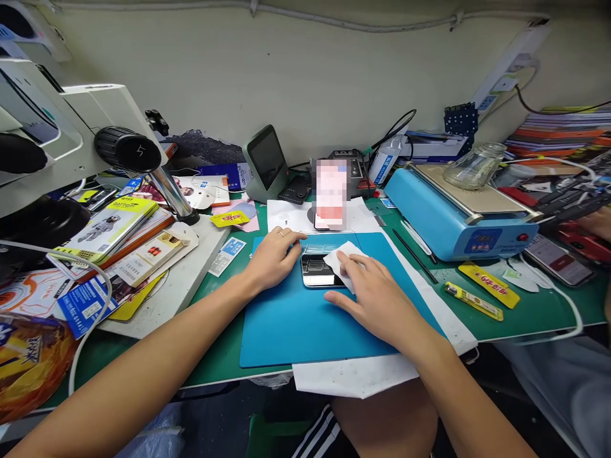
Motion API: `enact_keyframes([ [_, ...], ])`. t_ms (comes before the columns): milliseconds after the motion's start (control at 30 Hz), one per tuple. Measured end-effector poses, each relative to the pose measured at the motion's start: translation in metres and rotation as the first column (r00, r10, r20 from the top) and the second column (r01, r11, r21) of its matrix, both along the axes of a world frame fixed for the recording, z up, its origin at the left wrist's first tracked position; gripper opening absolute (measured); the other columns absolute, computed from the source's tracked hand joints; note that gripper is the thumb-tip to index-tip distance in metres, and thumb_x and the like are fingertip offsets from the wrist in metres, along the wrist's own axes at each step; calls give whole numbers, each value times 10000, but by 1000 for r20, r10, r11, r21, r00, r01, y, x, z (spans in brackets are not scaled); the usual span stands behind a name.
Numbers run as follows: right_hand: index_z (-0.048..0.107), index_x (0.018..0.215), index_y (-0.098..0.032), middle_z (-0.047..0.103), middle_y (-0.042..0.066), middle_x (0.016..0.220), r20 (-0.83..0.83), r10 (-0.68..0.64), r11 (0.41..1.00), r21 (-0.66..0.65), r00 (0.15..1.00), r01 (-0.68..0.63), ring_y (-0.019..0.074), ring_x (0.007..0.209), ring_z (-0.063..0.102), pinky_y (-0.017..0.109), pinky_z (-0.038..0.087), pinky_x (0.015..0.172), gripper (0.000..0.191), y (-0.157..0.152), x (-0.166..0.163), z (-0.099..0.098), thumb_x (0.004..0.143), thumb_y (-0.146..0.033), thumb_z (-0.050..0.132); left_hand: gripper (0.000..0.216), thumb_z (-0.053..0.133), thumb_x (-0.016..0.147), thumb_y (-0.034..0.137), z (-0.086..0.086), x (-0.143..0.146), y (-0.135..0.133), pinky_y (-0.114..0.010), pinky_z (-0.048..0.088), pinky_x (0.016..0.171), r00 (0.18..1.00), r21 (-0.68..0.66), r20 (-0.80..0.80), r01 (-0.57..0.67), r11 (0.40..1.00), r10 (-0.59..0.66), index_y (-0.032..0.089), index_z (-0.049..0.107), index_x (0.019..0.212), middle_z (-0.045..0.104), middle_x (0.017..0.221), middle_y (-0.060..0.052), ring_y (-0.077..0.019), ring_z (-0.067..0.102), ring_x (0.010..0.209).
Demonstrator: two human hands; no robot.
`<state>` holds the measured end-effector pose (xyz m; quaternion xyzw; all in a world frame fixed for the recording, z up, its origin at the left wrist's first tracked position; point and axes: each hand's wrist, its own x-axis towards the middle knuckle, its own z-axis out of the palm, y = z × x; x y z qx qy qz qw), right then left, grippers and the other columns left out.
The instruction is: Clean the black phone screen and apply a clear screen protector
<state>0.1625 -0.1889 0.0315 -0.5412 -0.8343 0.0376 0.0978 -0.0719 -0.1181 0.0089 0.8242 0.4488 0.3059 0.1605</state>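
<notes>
Right hand (377, 292): fingers extended, laid over a white wipe (351, 251), thumb held apart; wipe sits on right part of the phone (317, 272), screen up, lying crosswise on the blue mat (291, 334); left hand (274, 257) palm down on mat, fingers loosely bent, thumb apart, tips by phone's upper left corner, contact there can't be told; ring on one finger.

Mat overlaps a white sheet (353, 376) on the green table (214, 350); beyond mat, a second phone (330, 191) stands upright, screen blurred; grey display (267, 162) left of it, bottle (386, 159) to its right; right of mat, black rod (414, 256), yellow tube (473, 301), yellow packet (489, 285); behind these, blue heater (439, 219) with glass jar (475, 166) on top; third phone (558, 259) farther right, near a co-worker's hand (599, 222) at the edge; left side: microscope (126, 149), boxes (102, 229) on its base, orange bag (35, 369) nearest.
</notes>
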Motion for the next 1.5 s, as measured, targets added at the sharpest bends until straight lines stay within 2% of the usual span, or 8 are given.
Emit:
enact_keyframes([
  [100, 532, 1406, -123, 682, 186, 1304, 23, 27, 1000, 11, 999, -27, 356, 1287, 568, 567, 431, 1071, 698, -7, -4, 2, 966, -656, 433, 310, 434, 949, 142, -1, -1, 1, -408, 465, 922, 1000, -9, 9, 3, 1000, -3, 190, 652, 1165, 691, 1021, -62, -241, 560, 1007],
  [267, 627, 1285, -76, 743, 205, 1144, 92, 28, 997, 65, 995, -34, 342, 1068, 681, 583, 421, 1072, 691, -26, -9, 8, 995, -641, 354, 364, 427, 906, 106, -2, -2, 2, -402, 465, 925, 1000, -12, 7, 0, 1000, 0, 211, 645, 1179, 689, 1006, -48, -237, 556, 1002],
  [367, 654, 1238, -47, 750, 218, 1081, 113, 10, 996, 81, 994, -19, 357, 1034, 681, 557, 463, 1020, 714, -25, -15, 9, 993, -643, 345, 371, 422, 901, 103, -2, -1, 1, -397, 466, 924, 1000, -11, 2, 1, 1000, -1, 204, 642, 1183, 685, 1007, -51, -238, 558, 1007],
  [567, 607, 1337, -88, 755, 200, 1036, 90, -17, 988, 157, 996, 3, 363, 985, 664, 494, 532, 833, 710, -9, -27, 2, 984, -654, 366, 370, 412, 908, 110, -3, -1, 2, -402, 468, 929, 1000, 6, -10, 4, 1000, -3, 212, 623, 1194, 687, 1005, -48, -237, 565, 1002],
  [800, 714, 1113, -83, 748, 214, 965, 220, 25, 975, 210, 975, -73, 341, 873, 672, 480, 544, 802, 589, -32, -37, 9, 968, -601, 475, 262, 427, 828, 81, 0, -2, 1, -381, 485, 855, 999, -63, 33, -31, 998, 33, 204, 604, 976, 666, 947, -50, -234, 574, 947],
  [1133, 557, 1393, -158, 700, 176, 1234, -3, 81, 996, 33, 997, -81, 353, 1112, 630, 471, 561, 830, 642, -8, -38, 3, 945, -617, 525, 205, 433, 811, 109, 2, -1, 0, -381, 493, 824, 998, -64, 25, -53, 997, 55, 218, 570, 919, 663, 942, -47, -229, 584, 888],
  [1333, 688, 1188, -124, 698, 200, 1254, 81, 152, 985, 63, 985, -158, 367, 1108, 633, 505, 535, 903, 560, -29, -37, 8, 936, -604, 549, 210, 421, 821, 105, 3, -1, 2, -378, 490, 817, 999, -86, 15, -33, 996, 34, 220, 570, 913, 664, 939, -47, -225, 590, 891],
  [1500, 552, 1404, -71, 706, 208, 1240, 44, 130, 990, 40, 990, -132, 353, 1127, 626, 494, 528, 919, 687, -13, -51, 7, 977, -602, 464, 217, 415, 821, 103, 1, -1, 2, -376, 488, 796, 1000, -77, 8, -19, 997, 20, 223, 569, 914, 656, 903, -38, -225, 589, 883],
])
